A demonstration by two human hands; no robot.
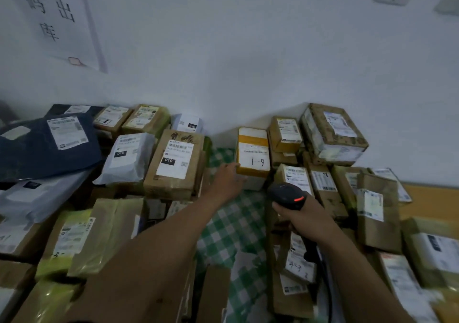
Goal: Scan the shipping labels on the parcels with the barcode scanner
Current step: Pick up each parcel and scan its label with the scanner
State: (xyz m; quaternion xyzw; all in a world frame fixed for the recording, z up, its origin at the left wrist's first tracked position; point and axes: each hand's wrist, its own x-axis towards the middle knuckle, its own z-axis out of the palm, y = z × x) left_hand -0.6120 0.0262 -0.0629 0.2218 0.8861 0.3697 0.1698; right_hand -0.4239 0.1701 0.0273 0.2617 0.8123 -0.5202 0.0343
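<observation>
near parcels: labelled boxes and bags crowd both sides of the checked cloth; nothing shows which are scanned.
right hand: fingers wrapped round the barcode scanner, red light on, head aimed forward.
left hand: fingers stretched together, tips touching the 1-9 parcel.
progress: probably mid-task; many labels left.

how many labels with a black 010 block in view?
3. One on the white poly mailer left of centre, one on the brown box beside it, one on the small white parcel behind them. Blurred or covered labels may hide more.
</observation>
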